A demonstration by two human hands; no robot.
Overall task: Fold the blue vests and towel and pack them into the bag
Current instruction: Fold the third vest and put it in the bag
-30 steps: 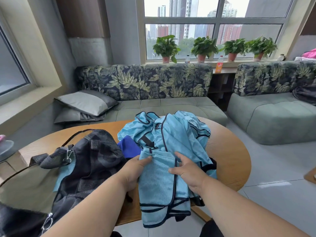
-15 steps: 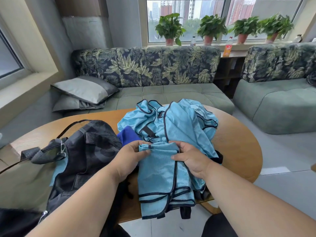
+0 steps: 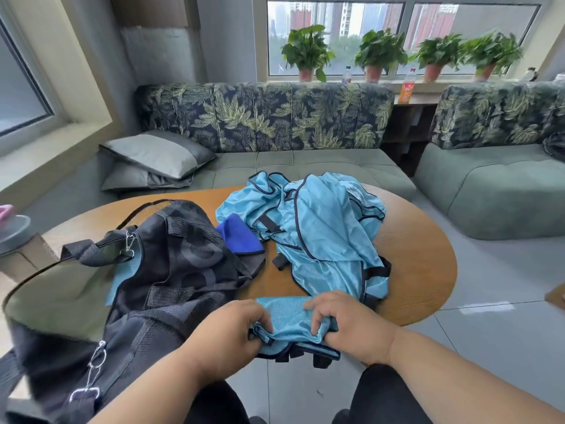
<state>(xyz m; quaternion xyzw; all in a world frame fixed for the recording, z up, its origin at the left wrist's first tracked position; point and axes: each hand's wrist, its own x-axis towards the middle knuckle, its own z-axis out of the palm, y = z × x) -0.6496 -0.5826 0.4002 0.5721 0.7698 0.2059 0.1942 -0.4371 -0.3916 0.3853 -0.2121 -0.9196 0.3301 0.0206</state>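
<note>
Hands work at the near edge of the round wooden counter (image 3: 412, 258). Left hand (image 3: 232, 335) and right hand (image 3: 348, 322) both grip a folded light-blue vest (image 3: 290, 319), fingers curled tight into the fabric, left at its left end, right at its right end. Vest bundle sits at the counter's near rim, w/ its lower part and dark trim hanging past the edge toward the floor.

Beyond it, a heap of light-blue vests (image 3: 318, 228) w/ dark piping lies crumpled mid-counter, unfolded; how many are in the heap can't be told. Heap's near corner comes down just beside the right hand. Darker blue towel (image 3: 238, 234) lies to the left of the heap, partly tucked under it and touching the bag.

Black mesh bag (image 3: 171, 270) sits on the left part of the counter, mouth open toward the left, strap and metal clips visible. Piece of light-blue cloth (image 3: 122, 280) shows at the bag's opening; whether it's fully inside can't be told.

Behind the counter: green sofa (image 3: 305, 160) w/ leaf-print back, grey pillows (image 3: 159, 154) at its left end, second sofa (image 3: 495, 185) at right. Potted plants (image 3: 305, 50) and bottles line the window sill.
</note>
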